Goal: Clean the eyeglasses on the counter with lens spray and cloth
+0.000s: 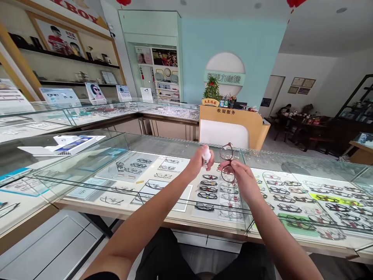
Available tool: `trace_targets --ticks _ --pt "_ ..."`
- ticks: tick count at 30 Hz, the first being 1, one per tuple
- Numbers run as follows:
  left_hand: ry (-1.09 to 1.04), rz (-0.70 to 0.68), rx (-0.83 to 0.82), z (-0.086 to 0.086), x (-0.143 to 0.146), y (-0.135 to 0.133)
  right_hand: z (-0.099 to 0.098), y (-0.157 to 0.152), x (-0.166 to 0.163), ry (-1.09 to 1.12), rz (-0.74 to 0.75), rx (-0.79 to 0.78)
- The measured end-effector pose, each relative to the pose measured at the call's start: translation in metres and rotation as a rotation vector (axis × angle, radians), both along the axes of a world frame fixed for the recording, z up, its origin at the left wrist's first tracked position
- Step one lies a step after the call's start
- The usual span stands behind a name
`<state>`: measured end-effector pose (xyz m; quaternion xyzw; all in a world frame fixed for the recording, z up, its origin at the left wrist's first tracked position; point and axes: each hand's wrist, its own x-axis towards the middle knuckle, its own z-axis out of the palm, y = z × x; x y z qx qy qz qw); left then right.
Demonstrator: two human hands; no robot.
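Observation:
My left hand [199, 160] is wrapped round a small white spray bottle [206, 155], its top pointing up and toward the other hand. To its right, my right hand [242, 177] pinches a pair of brown-rimmed eyeglasses [226, 152] near the bridge. The glasses are turned on end, one round lens above the fingers and the other below. Both hands are raised over the glass display case [186, 142], and a gap separates the bottle from the glasses. Beneath them, inside the case, lie rows of spectacle frames [207, 195].
A white open box [70, 144] rests on the glass at the left. Beyond the case stands a wooden cashier counter [256, 124] with a plant [212, 90]. More glass cases [67, 116] run along the left, and shelves [67, 54] line that wall.

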<state>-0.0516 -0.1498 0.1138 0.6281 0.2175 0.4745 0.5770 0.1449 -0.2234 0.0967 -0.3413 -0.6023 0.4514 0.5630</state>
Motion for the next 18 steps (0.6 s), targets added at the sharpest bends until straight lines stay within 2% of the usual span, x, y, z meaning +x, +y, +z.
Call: trace_targets --ticks 2,3,7,12,18 --pt "0.095 0.134 0.092 -0.007 0.004 -0.002 -0.003 0.0 0.001 -0.07 -0.038 0.023" --pt "0.14 0.159 0.12 -0.011 0.005 -0.002 -0.004 0.0 0.001 -0.091 -0.045 0.037" --pt "0.251 0.178 0.16 -0.021 0.011 -0.001 -0.007 0.0 -0.004 -0.115 -0.023 0.086" --pt "0.25 0.182 0.133 -0.027 0.011 0.002 -0.007 0.0 -0.006 -0.111 -0.006 0.071" --pt "0.276 0.133 0.084 -0.042 0.009 -0.006 -0.007 0.012 0.001 -0.094 -0.154 0.066"
